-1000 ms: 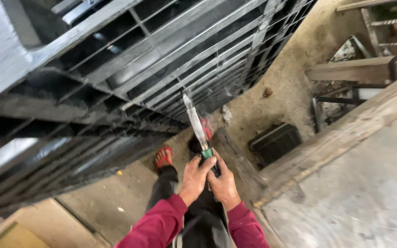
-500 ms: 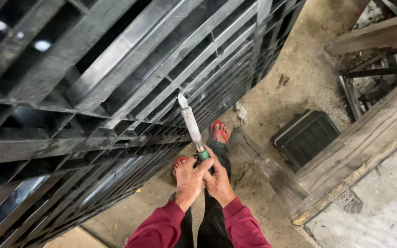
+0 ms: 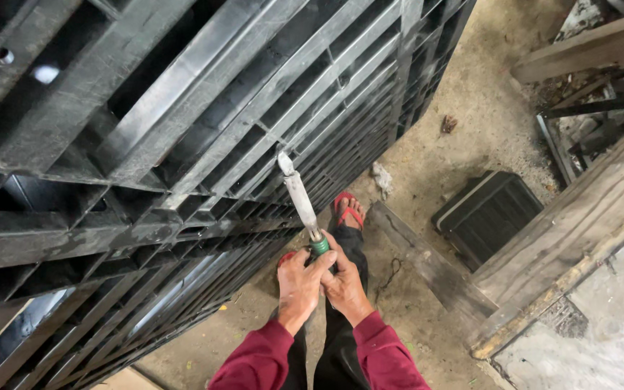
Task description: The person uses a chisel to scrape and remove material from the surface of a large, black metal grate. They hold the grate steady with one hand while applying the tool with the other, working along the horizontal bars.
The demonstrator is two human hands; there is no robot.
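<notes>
While both hands meet low in the middle of the view, they hold one tool (image 3: 302, 204) together. The left hand (image 3: 299, 287) is wrapped tight around the bottom of the tool, and the right hand (image 3: 344, 283) is closed around it from the other side, so the two hands touch each other. The tool has a green ring just above the fingers and a long, pale, dirty shaft that sticks up and leans a little to the left. Its tip is up at the big black plastic pallet (image 3: 182, 144), right by one of the pallet's slats; I cannot tell if the tip touches it. The pallet stands on its edge and fills the whole left side of the view, with many bars and holes. Both arms wear dark red sleeves (image 3: 261, 357). Below the hands are dark trousers, and a foot in a red sandal (image 3: 348, 209) stands on the dusty concrete floor (image 3: 471, 123), just right of the tool. A grey wooden plank (image 3: 427, 263) lies on the floor beside the foot. A black ribbed box (image 3: 487, 213) sits further right, near thick wooden beams (image 3: 586, 217).
</notes>
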